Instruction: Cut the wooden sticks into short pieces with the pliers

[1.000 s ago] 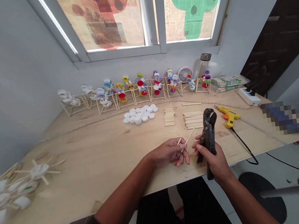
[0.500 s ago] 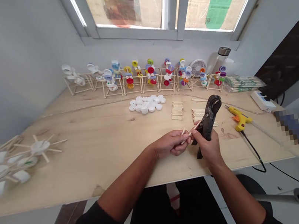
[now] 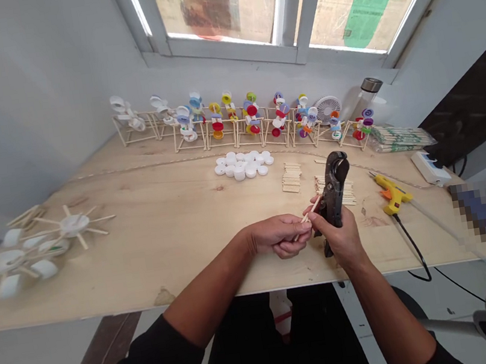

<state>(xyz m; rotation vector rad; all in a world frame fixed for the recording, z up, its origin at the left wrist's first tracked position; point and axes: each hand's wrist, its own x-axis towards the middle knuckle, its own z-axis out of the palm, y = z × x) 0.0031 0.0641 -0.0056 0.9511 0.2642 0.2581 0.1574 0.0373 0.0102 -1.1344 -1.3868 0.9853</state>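
Observation:
My left hand (image 3: 280, 236) is closed in a pinch on a thin wooden stick (image 3: 312, 209) just above the plywood table (image 3: 172, 229). My right hand (image 3: 341, 237) is wrapped round the handles of black cutting pliers (image 3: 334, 189), held upright with the jaws at the top. The stick's far end lies against the pliers, right beside my right thumb. Both hands touch each other near the table's front edge.
Two piles of cut sticks (image 3: 291, 176) and a heap of white bottle caps (image 3: 244, 165) lie behind the hands. A yellow glue gun (image 3: 390, 195) with its cord lies to the right. Stick-and-cap models (image 3: 234, 121) line the back wall; white cap wheels (image 3: 67, 226) sit at the left.
The two hands have come together, and the stick now rests against the pliers. The view has shifted downward and to the left.

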